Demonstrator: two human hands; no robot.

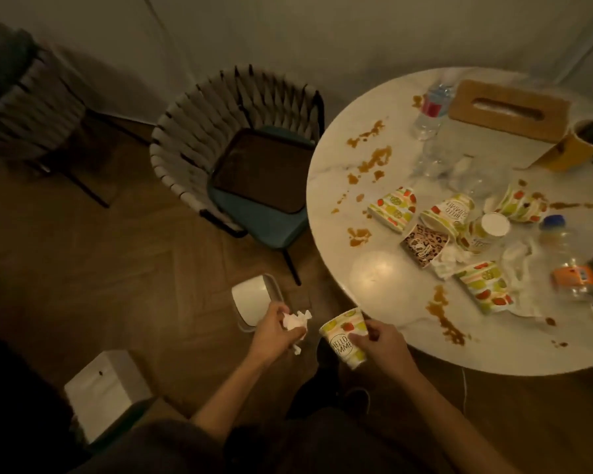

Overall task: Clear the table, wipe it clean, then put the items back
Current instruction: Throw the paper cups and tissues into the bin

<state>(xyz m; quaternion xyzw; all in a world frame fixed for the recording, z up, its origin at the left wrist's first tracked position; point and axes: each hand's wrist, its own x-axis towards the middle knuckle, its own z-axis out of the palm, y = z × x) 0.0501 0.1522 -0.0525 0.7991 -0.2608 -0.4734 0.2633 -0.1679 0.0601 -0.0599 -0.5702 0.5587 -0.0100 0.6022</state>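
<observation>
Paper cup [344, 338] in right hand [379, 340]; crumpled tissue [56, 323] in left hand [271, 331].

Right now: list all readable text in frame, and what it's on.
"HELLO" above cut-off "MME": paper cup in right hand.
"HELLO", upside down: tipped cup on table; second line blurred.
Red bottle label: unreadable.
Orange bottle label: unreadable.

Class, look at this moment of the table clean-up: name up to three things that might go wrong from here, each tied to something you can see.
1. The paper cup in the right hand is tilted; any dregs may drip on the floor.
2. The crumpled tissue in the left hand may miss the white bin.
3. Brown spills on the table may smear onto items.
</observation>
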